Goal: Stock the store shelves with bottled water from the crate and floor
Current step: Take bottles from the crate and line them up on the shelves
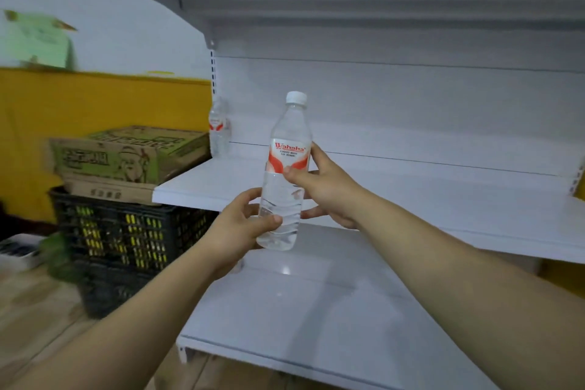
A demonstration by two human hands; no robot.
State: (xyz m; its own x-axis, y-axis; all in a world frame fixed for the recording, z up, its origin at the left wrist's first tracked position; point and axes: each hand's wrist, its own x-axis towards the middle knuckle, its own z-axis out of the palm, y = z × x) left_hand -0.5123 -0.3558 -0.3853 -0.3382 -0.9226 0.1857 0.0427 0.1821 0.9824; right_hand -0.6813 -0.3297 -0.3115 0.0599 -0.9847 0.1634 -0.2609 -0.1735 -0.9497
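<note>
Clear bottle with a white cap, upright at the centre of the frame, held from both sides.
My left grip curls round its lower body and my right grip pinches it at the red-and-white label, holding it in the air just in front of the middle shelf. A second bottle stands at that shelf's back left corner. At the left of the frame, cardboard boxes rest on a black crate.
</note>
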